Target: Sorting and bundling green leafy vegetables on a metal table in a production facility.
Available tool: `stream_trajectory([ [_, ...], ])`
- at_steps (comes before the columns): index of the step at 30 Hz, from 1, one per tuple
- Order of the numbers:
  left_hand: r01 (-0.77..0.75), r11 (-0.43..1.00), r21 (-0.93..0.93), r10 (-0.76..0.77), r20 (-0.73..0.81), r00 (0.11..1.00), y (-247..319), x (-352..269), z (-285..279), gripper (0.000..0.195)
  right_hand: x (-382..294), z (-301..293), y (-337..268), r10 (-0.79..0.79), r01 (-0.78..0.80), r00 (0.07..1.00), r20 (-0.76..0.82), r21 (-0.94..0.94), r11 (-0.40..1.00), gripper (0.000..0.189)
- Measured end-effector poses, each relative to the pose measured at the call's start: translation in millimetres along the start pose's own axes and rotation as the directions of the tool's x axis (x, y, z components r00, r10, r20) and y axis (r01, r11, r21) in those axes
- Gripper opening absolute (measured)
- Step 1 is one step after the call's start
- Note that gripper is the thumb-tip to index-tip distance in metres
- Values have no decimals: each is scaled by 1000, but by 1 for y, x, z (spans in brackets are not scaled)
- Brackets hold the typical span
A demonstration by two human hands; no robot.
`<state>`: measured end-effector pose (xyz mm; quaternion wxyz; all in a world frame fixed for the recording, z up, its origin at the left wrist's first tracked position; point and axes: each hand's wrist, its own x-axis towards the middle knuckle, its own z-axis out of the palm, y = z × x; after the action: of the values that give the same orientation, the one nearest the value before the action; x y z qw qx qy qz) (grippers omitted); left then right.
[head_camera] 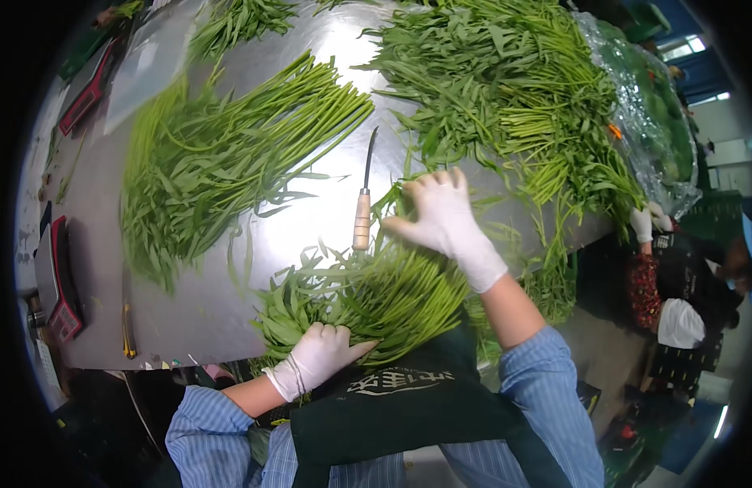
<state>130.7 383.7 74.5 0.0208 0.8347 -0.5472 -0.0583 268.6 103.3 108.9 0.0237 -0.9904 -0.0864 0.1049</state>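
Note:
A loose bunch of long-stemmed leafy greens, apparently water spinach (406, 293), lies at the near table edge against my apron. Its leaves point left and its stems right. My left hand (321, 357), in a white glove, has its fingers curled into the leafy end, with the thumb stretched along it. Above the bunch, my gloved right hand (440, 213) is spread wide over some stray leaves, holding nothing that I can see. Just left of that hand, a knife with a wooden handle (362, 222) and a narrow curved blade rests on the metal table (211, 329).
A large bundle of greens (229, 152) lies at left, a bigger heap (492, 79) at far right. Beyond it is a clear plastic bag of green produce (650, 104). Red-edged scales (62, 280) and a yellow utility knife (128, 332) are at left. A co-worker's gloved hands (643, 222) touch the heap.

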Motion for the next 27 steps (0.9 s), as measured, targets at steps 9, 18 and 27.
stream_trajectory([
  [9, 12, 1000, -11, -12, -30, 999, -1, 0, 2, 49, -10, 43, 79, 379, -342, 924, -45, 339, 876, 33],
  [18, 0, 1000, -4, 0, 2, 1000, -2, -2, 3, 48, -42, 3, -6, -445, 485, 860, -248, 131, 865, 32],
  [27, 13, 1000, 6, -13, 13, 1000, 0, -1, 2, 46, -29, 32, -28, -506, 534, 792, 341, 15, 845, 28],
])
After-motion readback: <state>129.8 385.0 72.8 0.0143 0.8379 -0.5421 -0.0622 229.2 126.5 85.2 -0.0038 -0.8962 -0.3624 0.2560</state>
